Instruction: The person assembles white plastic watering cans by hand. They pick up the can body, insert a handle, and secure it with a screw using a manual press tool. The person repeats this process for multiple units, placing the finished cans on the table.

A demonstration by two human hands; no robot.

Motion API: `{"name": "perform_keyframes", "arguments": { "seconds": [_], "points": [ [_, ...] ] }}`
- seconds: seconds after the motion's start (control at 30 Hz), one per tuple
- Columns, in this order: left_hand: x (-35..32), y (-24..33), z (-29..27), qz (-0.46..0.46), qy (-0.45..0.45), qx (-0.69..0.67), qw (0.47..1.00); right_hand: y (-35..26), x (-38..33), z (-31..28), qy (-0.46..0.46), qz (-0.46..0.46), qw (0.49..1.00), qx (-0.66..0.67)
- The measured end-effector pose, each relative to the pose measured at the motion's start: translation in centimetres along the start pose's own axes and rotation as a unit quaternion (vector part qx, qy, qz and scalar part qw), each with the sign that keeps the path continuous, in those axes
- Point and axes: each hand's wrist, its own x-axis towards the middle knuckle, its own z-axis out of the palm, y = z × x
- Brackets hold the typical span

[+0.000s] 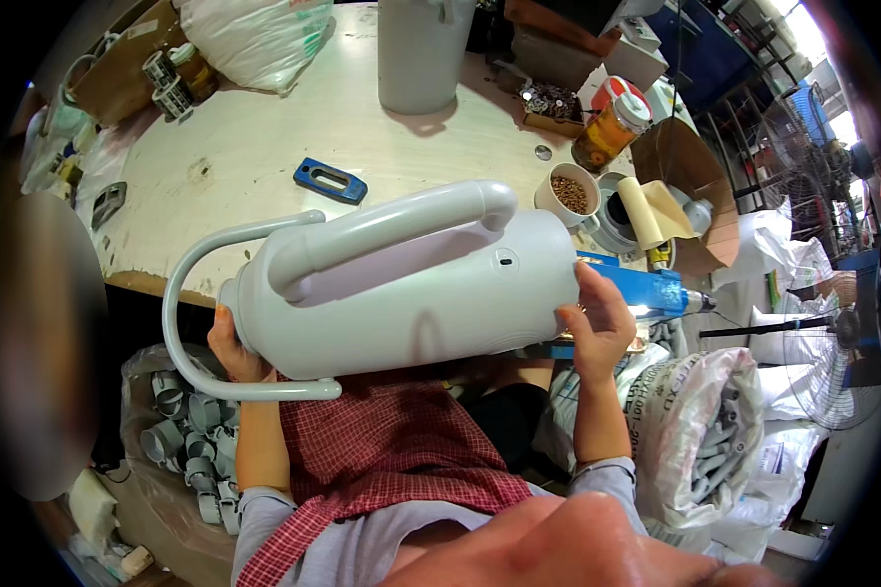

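Bare skin of the person, cut off by the lower edge, lay closest to the camera, above a red checked apron point(392, 440) and two grey sleeves. Held crosswise at the near edge of the pale, stained table point(235, 137) was one light-grey, cylindrical vessel point(421, 303), with one thick tubular handle point(382, 240) and one thin, curved bail point(172, 303) looping past its narrow end.

Its visible side bore one small dark oval mark. Dark printed characters ran down one white woven sack point(656, 421) of grey parts, and green print marked one white plastic bag point(255, 44); two small dark cylinders point(166, 83) carried pale patterning too fine to make out.

The left hand point(237, 350) grasped the narrow end, most of its fingers hidden; the right hand point(602, 318) held the wide end, thumb and forefinger against its rim. A blue tool point(651, 291) was partly hidden behind the right hand, and the dark blur at the left edge could not be identified.

One blue slotted bar point(330, 181), one white cup point(550, 203) of small brownish pieces and one upright grey container point(421, 59), its top cut off, stood or lay on the table.
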Motion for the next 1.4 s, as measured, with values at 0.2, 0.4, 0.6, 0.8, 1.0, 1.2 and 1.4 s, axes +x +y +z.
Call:
{"name": "perform_keyframes", "arguments": {
  "seconds": [0.2,0.4,0.6,0.8,1.0,1.2,1.4],
  "points": [
    [1.1,-2.6,-0.1,-0.007,-0.001,0.016,1.0,0.4,0.6,-0.4,0.014,0.017,1.0,0.002],
    [0.8,-3.5,-1.5,0.008,0.011,0.074,0.997,-1.0,1.1,-1.7,-0.061,-0.041,0.972,-0.223],
    [1.4,-3.5,-2.4,0.07,-0.001,0.115,0.991,-5.8,8.3,3.7,-0.152,-0.108,0.976,-0.109],
    [2.1,-3.3,-2.6,0.055,-0.033,0.147,0.987,-3.1,8.8,4.7,-0.185,0.019,0.98,0.07],
    [2.1,-2.4,-1.5,0.023,-0.003,0.146,0.989,-3.3,8.6,3.8,-0.237,-0.006,0.971,0.025],
    [1.4,-1.7,-1.1,0.026,0.016,0.138,0.99,-3.5,8.3,3.5,-0.206,-0.144,0.951,-0.183],
    [1.3,-1.4,-0.6,0.065,0.047,0.133,0.988,-3.4,7.8,4.1,-0.202,-0.093,0.96,-0.168]
  ]
}}
